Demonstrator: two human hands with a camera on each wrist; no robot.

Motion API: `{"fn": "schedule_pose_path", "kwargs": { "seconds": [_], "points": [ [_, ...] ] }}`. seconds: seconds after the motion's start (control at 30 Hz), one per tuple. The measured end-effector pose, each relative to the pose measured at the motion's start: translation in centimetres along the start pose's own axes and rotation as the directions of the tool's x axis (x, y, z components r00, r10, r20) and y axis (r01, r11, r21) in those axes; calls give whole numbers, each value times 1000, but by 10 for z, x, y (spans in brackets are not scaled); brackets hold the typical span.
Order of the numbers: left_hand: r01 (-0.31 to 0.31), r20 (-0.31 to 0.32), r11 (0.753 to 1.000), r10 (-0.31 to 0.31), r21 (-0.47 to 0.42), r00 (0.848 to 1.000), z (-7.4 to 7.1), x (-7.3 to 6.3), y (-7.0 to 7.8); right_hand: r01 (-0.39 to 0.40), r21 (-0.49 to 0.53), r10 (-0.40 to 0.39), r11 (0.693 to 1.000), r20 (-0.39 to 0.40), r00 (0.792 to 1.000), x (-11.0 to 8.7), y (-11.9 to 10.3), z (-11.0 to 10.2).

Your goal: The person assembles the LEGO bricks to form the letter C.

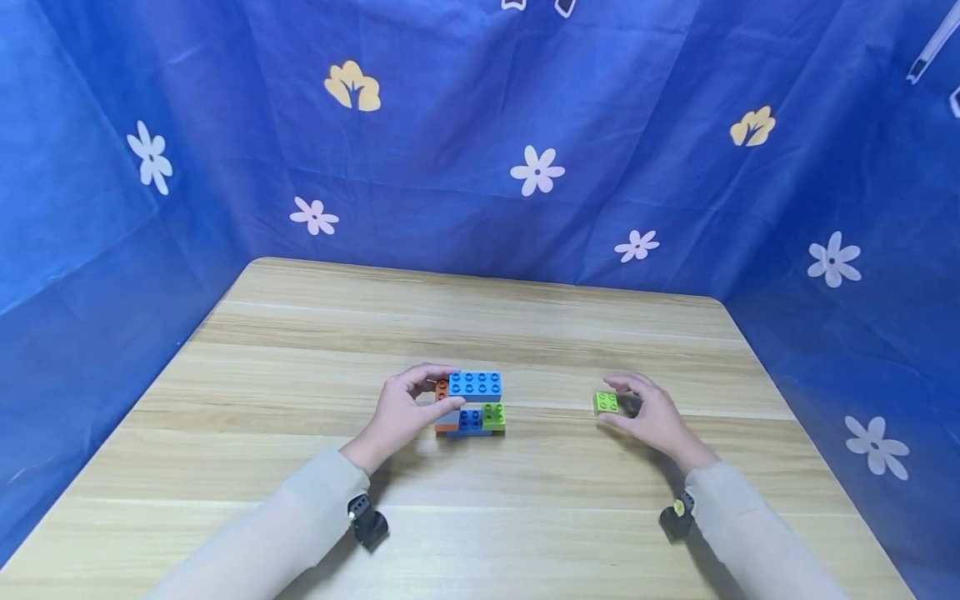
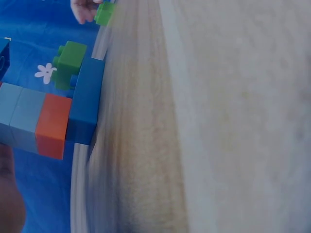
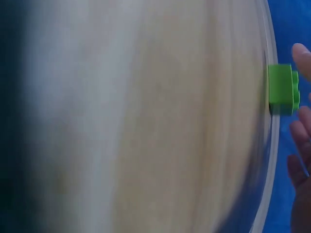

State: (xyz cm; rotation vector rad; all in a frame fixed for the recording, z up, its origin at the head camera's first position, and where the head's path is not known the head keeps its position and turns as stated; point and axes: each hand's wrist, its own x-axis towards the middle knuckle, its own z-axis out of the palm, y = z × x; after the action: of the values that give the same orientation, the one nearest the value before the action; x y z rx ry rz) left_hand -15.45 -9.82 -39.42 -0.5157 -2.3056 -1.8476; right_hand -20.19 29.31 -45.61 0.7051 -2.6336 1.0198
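My left hand point(image 1: 401, 417) holds the left side of a toy-brick build, thumb in front and fingers behind. Its top is a bright blue eight-stud brick point(image 1: 475, 386) that juts out to the right. Below it come light blue bricks point(image 2: 23, 116) and an orange brick point(image 2: 52, 125), stacked on a long blue base brick point(image 2: 88, 99). A green brick point(image 1: 493, 415) is fixed on the base's right end. My right hand point(image 1: 656, 419) is around a separate lime green four-stud brick point(image 1: 606, 403) on the table, thumb and fingers spread; in the right wrist view they stand apart from it.
The wood-grain table point(image 1: 525, 542) runs back to a blue curtain point(image 1: 450, 125) with flowers printed on it, which also closes in the left and right sides. A dark camera is strapped to each wrist.
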Motion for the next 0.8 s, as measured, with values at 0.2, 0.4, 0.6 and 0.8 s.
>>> {"fn": "schedule_pose_path", "kwargs": {
  "seconds": [0.2, 0.4, 0.6, 0.8],
  "points": [
    [-6, -2, 1000, 6, 2, 1000, 0, 0, 0, -108, -48, 111, 993, 57, 992, -4, 6, -3],
    [1, -2, 1000, -1, 1, 1000, 0, 0, 1, -149, -74, 153, 986, 51, 987, -4, 6, -2],
    [10, 0, 1000, -10, 5, 1000, 0, -1, 1, -163, -13, 163, 987, 53, 985, -1, -3, 0],
    [4, -4, 1000, -4, 9, 1000, 1, 0, 1, -162, 100, 155, 982, 77, 985, 10, -19, 7]
  ]
}}
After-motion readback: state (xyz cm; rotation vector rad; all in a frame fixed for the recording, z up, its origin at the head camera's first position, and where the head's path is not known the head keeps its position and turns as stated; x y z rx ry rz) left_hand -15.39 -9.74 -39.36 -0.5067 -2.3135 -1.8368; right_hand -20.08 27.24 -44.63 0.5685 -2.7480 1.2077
